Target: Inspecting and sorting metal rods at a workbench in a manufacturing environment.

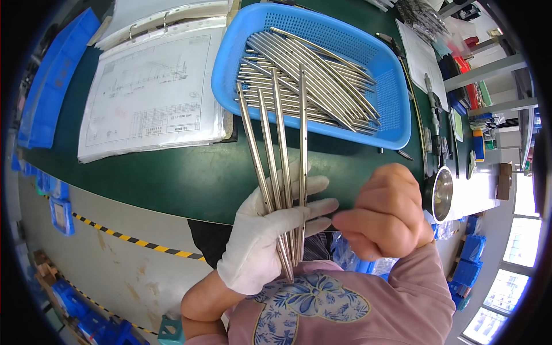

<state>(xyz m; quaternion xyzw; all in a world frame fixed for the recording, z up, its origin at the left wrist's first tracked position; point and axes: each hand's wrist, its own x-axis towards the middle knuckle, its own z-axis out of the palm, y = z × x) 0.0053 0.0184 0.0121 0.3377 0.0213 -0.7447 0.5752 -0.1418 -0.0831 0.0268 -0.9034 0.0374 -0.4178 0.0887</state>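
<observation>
Low in the middle, the left hand [256, 230] gripped 4 rods [280, 126], spread perhaps so each showed. The right hand [386, 213] was a fist.

Bright scene; right-side windows [522, 234] glare; edges fisheye-bent, corners black.

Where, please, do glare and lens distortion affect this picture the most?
In the head view, the fisheye lens bows the front edge of the green table and leaves dark corners; also in the head view, glare bleaches the windows at the right, and bright highlights streak the metal rods.
</observation>
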